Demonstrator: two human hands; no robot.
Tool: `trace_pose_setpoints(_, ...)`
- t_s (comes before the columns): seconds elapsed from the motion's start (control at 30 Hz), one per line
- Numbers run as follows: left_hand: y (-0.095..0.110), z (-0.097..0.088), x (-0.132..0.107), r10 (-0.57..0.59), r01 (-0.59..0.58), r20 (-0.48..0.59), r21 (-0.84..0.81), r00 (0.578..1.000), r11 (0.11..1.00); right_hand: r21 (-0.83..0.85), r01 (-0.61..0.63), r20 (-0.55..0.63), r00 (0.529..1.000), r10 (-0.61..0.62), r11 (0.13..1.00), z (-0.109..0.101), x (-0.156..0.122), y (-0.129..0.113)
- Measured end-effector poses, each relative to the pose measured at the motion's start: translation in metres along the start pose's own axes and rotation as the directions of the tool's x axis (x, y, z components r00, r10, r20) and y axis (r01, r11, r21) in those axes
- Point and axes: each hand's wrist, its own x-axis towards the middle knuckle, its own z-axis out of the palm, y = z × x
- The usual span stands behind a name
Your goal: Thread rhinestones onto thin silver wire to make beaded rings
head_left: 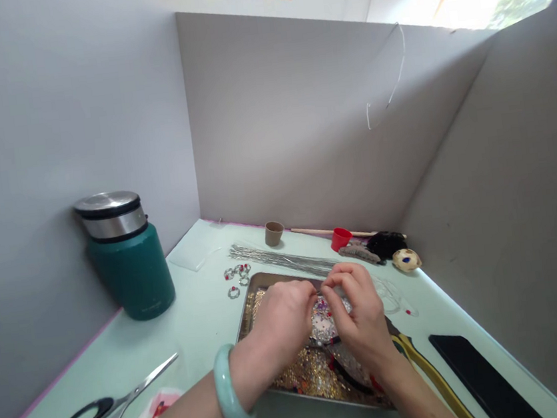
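Note:
Over a metal tray point(272, 275) of small gold, silver and coloured beads point(304, 371), my two hands meet with their fingertips almost touching. My left hand point(286, 312), with a pale green bangle point(226, 389) on its wrist, is closed in a pinch. Thumb and index finger of my right hand point(359, 310) are pinched together too. Whatever sits between the fingertips is too small to make out. Black-and-red-handled pliers point(350, 376) lie in the tray beneath my hands, partly hidden. Several small beaded rings point(234, 293) rest just beyond the tray's left corner.
A bundle of thin wires point(284, 259), a brown cup point(274, 233) and a red cup point(341, 238) lie toward the back partition. Scissors point(124, 404) and a green flask point(132, 269) are at left. Yellow-handled cutters point(430, 373) and a black phone point(478, 374) lie right.

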Motion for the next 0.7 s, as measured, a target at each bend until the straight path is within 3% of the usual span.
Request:
trace_pose_setpoints(0.07, -0.002, 0.000, 0.002, -0.018, 0.017, -0.003, -0.076, 1.000, 0.997, 0.036, -0.008, -0.005, 1.000, 0.009, 0.999, -0.002, 0.002, -0.001)
trace_pose_setpoints(0.13, -0.004, 0.000, 0.004, -0.118, 0.120, 0.026, -0.265, 0.993, 0.957, 0.064, -0.021, -0.054, 0.998, 0.024, 0.998, -0.004, 0.004, -0.003)
trace_pose_setpoints(0.2, -0.006, -0.001, 0.007, -0.243, 0.276, 0.133, -0.513, 0.961, 0.813, 0.087, -0.044, -0.114, 0.992, 0.054, 0.995, -0.004, 0.004, -0.004)
trace_pose_setpoints(0.27, -0.006, -0.002, 0.009, -0.296, 0.388, 0.258, -0.704, 0.920, 0.595, 0.130, -0.092, -0.139, 0.984, 0.110, 0.987, -0.002, 0.002, -0.002)
trace_pose_setpoints(0.33, -0.006, -0.002, 0.009, -0.282, 0.422, 0.326, -0.803, 0.902, 0.421, 0.210, -0.187, -0.103, 0.972, 0.212, 0.960, 0.003, 0.000, 0.001)
trace_pose_setpoints(0.4, -0.005, -0.003, 0.008, -0.253, 0.426, 0.355, -0.839, 0.900, 0.338, 0.312, -0.301, -0.009, 0.947, 0.320, 0.901, 0.008, -0.003, 0.005)
trace_pose_setpoints(0.5, -0.003, -0.003, 0.007, -0.249, 0.445, 0.378, -0.832, 0.892, 0.332, 0.396, -0.380, 0.122, 0.924, 0.362, 0.836, 0.010, -0.003, 0.006)
trace_pose_setpoints(0.7, -0.001, -0.006, 0.007, -0.213, 0.454, 0.402, -0.820, 0.890, 0.348, 0.470, -0.413, 0.199, 0.911, 0.362, 0.780, 0.004, 0.001, -0.001)
